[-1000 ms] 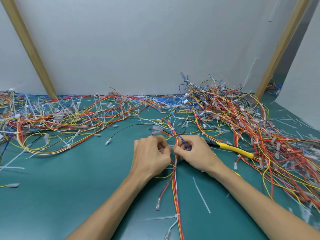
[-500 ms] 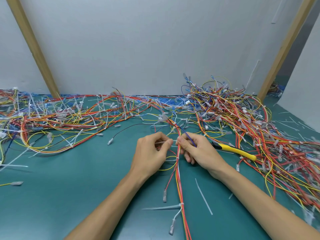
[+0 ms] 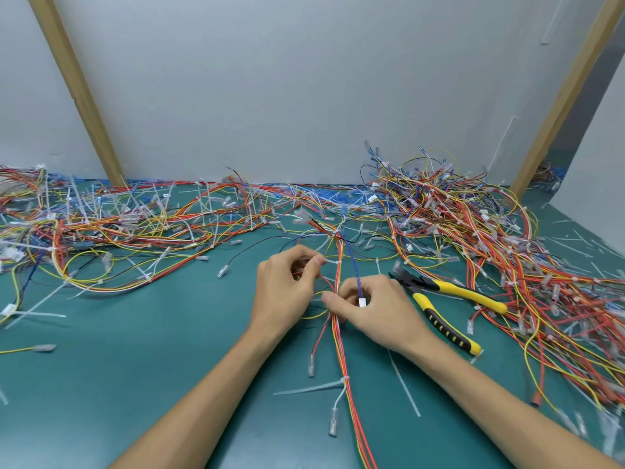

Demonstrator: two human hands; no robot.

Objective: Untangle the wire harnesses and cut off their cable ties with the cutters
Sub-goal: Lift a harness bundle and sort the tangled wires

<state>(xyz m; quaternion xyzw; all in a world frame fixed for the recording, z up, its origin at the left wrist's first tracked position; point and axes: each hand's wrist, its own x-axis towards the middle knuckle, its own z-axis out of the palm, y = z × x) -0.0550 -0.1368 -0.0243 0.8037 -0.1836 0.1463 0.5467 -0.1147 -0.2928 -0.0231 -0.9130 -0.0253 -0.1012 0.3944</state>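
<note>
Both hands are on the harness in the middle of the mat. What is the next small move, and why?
Probably the right hand should let go of the harness and pick up the cutters, which lie idle just to its right. The left hand already pinches an uncut cable tie on the bundle, holding it out for a snip.

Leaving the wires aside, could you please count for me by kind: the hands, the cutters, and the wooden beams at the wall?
Hands: 2, left hand pinching a cable tie, right hand gripping the wire harness
Cutters: 1
Wooden beams: 2
Total: 5
</note>
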